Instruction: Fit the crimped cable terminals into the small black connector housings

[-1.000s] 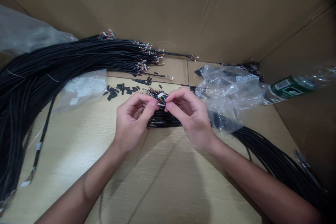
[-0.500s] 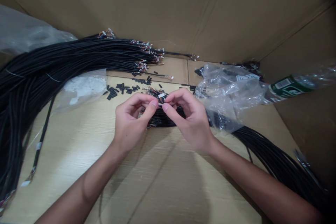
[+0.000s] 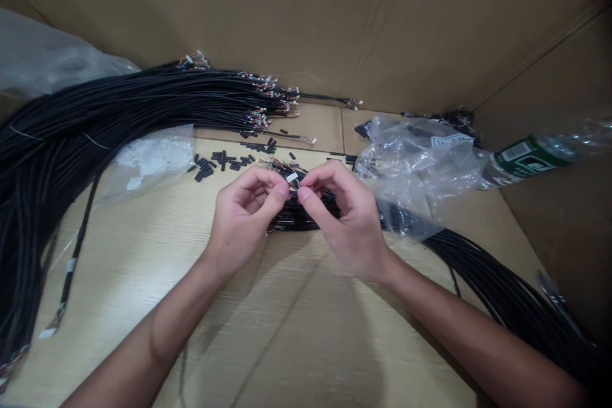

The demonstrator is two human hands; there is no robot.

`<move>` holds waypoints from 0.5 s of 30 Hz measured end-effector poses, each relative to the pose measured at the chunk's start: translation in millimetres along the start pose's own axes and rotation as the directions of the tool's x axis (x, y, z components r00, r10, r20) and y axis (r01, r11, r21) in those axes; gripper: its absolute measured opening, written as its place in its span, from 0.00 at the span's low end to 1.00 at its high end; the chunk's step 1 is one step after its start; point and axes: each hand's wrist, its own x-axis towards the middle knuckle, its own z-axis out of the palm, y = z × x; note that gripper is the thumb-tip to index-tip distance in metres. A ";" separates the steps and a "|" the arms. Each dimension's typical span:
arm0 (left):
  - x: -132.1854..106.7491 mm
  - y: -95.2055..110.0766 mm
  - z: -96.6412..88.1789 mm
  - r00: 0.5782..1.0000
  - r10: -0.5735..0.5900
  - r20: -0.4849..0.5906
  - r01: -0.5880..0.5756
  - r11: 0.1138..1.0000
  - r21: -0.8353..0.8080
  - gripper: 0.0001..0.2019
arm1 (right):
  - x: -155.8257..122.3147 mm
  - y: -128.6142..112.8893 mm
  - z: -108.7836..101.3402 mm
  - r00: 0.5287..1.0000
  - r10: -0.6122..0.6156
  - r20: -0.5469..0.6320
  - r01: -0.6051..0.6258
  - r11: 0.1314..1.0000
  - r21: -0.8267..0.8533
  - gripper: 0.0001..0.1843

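My left hand (image 3: 241,213) is closed, thumb and index finger pinched together, but what lies between those fingertips is too small to make out. Facing it, my right hand (image 3: 347,217) pinches the thin coloured wires at a cable end. A small white connector (image 3: 291,176) shows between the two sets of fingertips, just above the wires. Under and behind both hands lies a bundle of black cables (image 3: 299,220) with loose wire ends, running right beneath a clear plastic bag (image 3: 415,159). My palms hide part of this bundle.
Black sleeve pieces (image 3: 205,167) lie scattered beyond my hands. A thick bundle of black cables (image 3: 143,99) with white connectors fills the left. Next to it lies a bag of white parts (image 3: 153,159). A plastic bottle (image 3: 530,156) lies right; cardboard walls (image 3: 306,13) enclose the table (image 3: 157,236).
The white connector has shifted slightly left and down between my fingertips. My left hand has moved a little to the right; my right hand is nearly still.
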 end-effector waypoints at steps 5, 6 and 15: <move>1.5 -1.4 -1.8 0.999 0.033 0.035 -0.035 0.998 0.044 0.06 | 0.4 -0.8 -0.2 0.998 -0.055 0.000 0.055 0.998 -0.022 0.03; 1.4 -1.4 -2.1 0.999 0.038 0.033 -0.040 0.998 0.054 0.06 | 0.6 -1.4 -0.2 0.997 -0.082 -0.003 0.082 0.995 -0.051 0.04; -0.9 2.3 -2.4 0.998 0.068 0.004 -0.068 0.991 0.114 0.07 | -0.5 -5.9 -0.9 0.982 -0.190 0.020 0.190 0.956 -0.225 0.06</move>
